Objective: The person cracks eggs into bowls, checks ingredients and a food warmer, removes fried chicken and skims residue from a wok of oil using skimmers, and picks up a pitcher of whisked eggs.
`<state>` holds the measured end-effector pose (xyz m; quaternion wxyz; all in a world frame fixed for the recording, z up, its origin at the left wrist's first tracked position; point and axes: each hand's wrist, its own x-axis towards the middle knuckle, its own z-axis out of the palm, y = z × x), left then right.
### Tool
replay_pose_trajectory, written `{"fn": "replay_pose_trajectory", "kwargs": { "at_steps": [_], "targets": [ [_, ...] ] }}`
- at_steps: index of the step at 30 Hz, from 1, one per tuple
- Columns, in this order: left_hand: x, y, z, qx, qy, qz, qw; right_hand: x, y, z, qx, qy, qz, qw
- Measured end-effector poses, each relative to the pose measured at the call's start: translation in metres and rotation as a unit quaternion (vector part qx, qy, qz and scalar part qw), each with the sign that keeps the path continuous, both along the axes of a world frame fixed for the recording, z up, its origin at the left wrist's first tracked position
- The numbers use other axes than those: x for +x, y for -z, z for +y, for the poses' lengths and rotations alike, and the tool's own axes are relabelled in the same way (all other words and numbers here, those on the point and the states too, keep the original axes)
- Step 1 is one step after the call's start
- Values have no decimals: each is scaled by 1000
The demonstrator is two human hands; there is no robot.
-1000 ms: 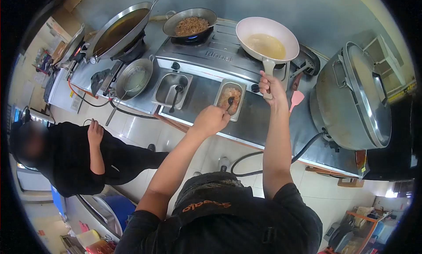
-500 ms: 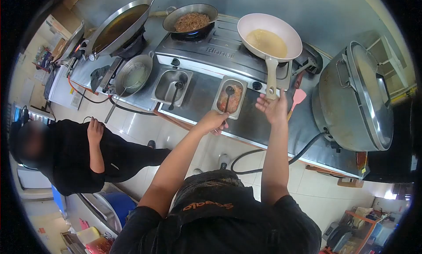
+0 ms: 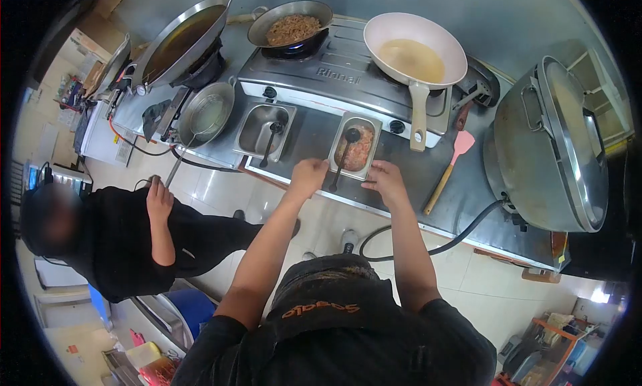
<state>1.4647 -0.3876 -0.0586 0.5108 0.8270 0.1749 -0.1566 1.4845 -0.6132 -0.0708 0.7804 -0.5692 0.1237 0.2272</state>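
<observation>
A small rectangular metal food pan holds pinkish minced meat, with a dark-handled ladle lying in it. At its near left corner is my left hand, fingers closed against the rim. My right hand grips the near right corner, thumb in front. The ladle's handle sticks out over the front rim, between my hands. Just beyond, a pale frying pan with yellowish liquid rests on the stove, its beige handle pointing toward me.
Left of the food pan stands a second metal pan with a ladle. A pink spatula and a large lidded pot are on the right. A wok of browned meat sits over a flame. At left, a co-worker's hand is by a strainer's handle.
My right hand has come down and left from the frying pan's handle to the food pan. My left hand has let go of the ladle and moved to the pan's corner.
</observation>
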Motion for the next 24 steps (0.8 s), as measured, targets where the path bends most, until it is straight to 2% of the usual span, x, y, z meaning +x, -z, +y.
{"fn": "replay_pose_trajectory", "kwargs": {
  "at_steps": [2, 3, 5, 6, 8, 9, 12, 13, 16, 17, 19, 20, 22, 24],
  "targets": [
    [5, 6, -4, -89, -58, -48, 993, -4, 16, 4, 22, -1, 18, 1000],
    [6, -9, -9, -178, -113, 4, 978, -9, 12, 6, -16, 30, 13, 999],
    [7, 5, -7, -232, -137, 1, 963, -20, -7, 15, -90, 94, 0, 991],
    [8, 11, -6, -258, -148, -2, 955, -28, -13, 17, -185, 103, -80, 974],
    [5, 15, -6, -280, -163, 13, 946, -46, -19, 21, -364, 117, -236, 893],
    [2, 18, -8, -292, -171, 22, 941, -52, -9, 27, -340, 96, -237, 905],
    [-8, 17, -19, -334, -188, 37, 923, -61, -47, 49, -238, 4, -84, 968],
    [-11, 19, -23, -360, -195, 43, 911, -60, -38, 52, -187, 11, -83, 979],
    [-20, 24, -31, -427, -216, 53, 876, -52, -45, 47, -152, 67, -47, 985],
    [-23, 26, -33, -447, -225, 54, 864, -45, -44, 39, -212, 21, -68, 975],
    [-29, 26, -36, -467, -233, 60, 851, -26, -43, 17, -330, -72, -110, 935],
    [-33, 25, -37, -466, -232, 64, 851, -21, -47, 11, -412, -72, -205, 885],
    [-48, 19, -37, -455, -216, 67, 862, -17, -72, 7, -550, -70, -385, 738],
    [-70, 12, -32, -432, -184, 61, 881, -13, -112, 15, -626, -156, -361, 673]
  ]
}}
